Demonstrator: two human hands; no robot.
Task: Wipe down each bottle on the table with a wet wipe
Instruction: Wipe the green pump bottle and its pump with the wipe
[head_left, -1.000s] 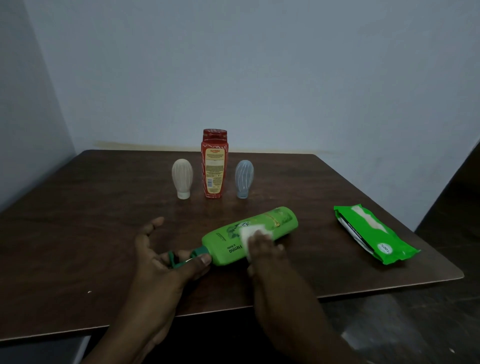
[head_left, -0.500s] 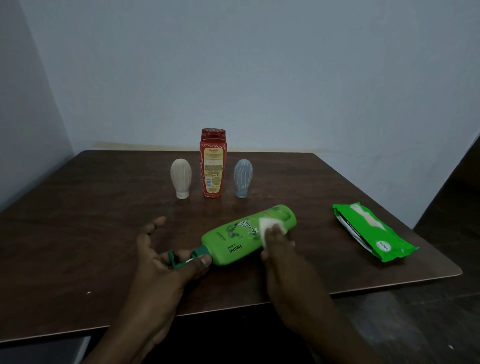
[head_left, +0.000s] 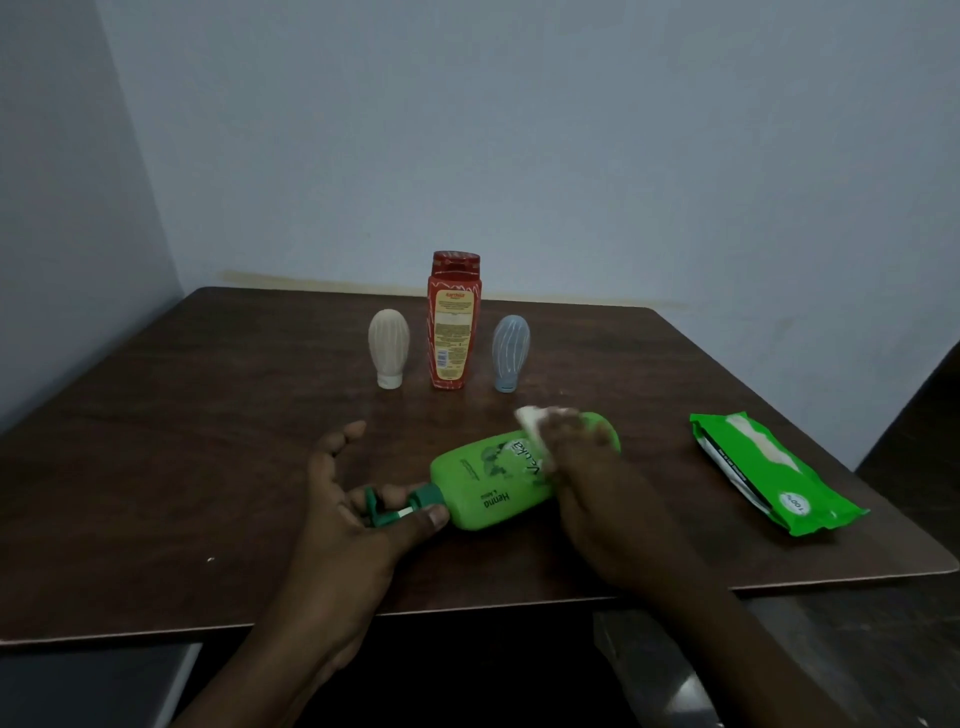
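Fingers (head_left: 569, 434) of your right hand (head_left: 597, 499) were curled over the wet wipe (head_left: 531, 422), pressing it on the far end of the green bottle (head_left: 483, 483), which lay on its side near the table's (head_left: 208, 441) front edge. Your left hand (head_left: 348, 519) gripped that bottle by its pump neck (head_left: 410, 506), forefinger lifted clear. You needed that neck grip firm so the bottle could not roll, long strokes down the body, then a turn for the underside. Behind stood the red bottle (head_left: 454, 322), cream bottle (head_left: 388, 345) and blue bottle (head_left: 510, 345).
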